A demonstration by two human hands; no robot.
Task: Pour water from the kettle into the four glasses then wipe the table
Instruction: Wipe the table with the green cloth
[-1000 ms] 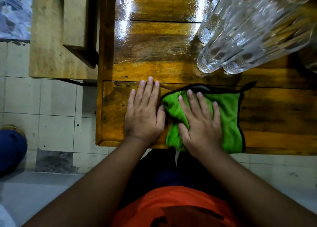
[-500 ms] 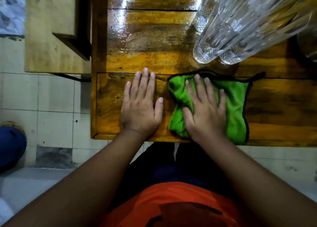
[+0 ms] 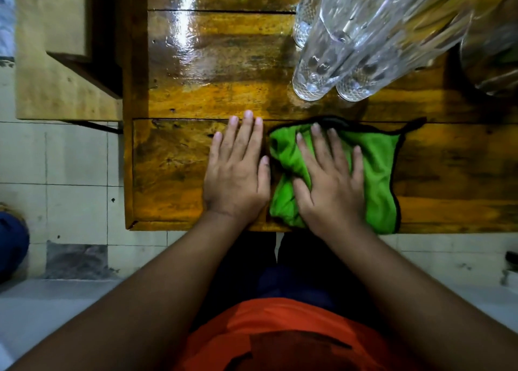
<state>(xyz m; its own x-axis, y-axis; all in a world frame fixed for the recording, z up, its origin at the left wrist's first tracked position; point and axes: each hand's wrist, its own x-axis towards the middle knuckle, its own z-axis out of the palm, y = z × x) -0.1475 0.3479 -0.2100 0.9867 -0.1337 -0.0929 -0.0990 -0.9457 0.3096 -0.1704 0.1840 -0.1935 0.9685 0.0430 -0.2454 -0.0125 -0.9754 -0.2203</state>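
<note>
A green cloth (image 3: 375, 174) with a black hem lies on the near plank of the wooden table (image 3: 173, 168). My right hand (image 3: 329, 182) presses flat on the cloth's left half, fingers spread, thumb tucked into a fold. My left hand (image 3: 238, 174) lies palm down on the bare wood just left of the cloth, holding nothing. Several clear patterned glasses (image 3: 330, 70) stand close together on the table behind the cloth. A rounded glass vessel (image 3: 493, 48), perhaps the kettle, is cut off by the right edge.
The table top beyond my hands shines wet (image 3: 190, 42). A wooden bench (image 3: 56, 62) stands to the table's left over a tiled floor (image 3: 56, 160). A blue object (image 3: 11, 247) sits on the floor at the far left.
My right hand slid the green cloth to the right along the near plank. My left hand stayed flat on the wood beside it.
</note>
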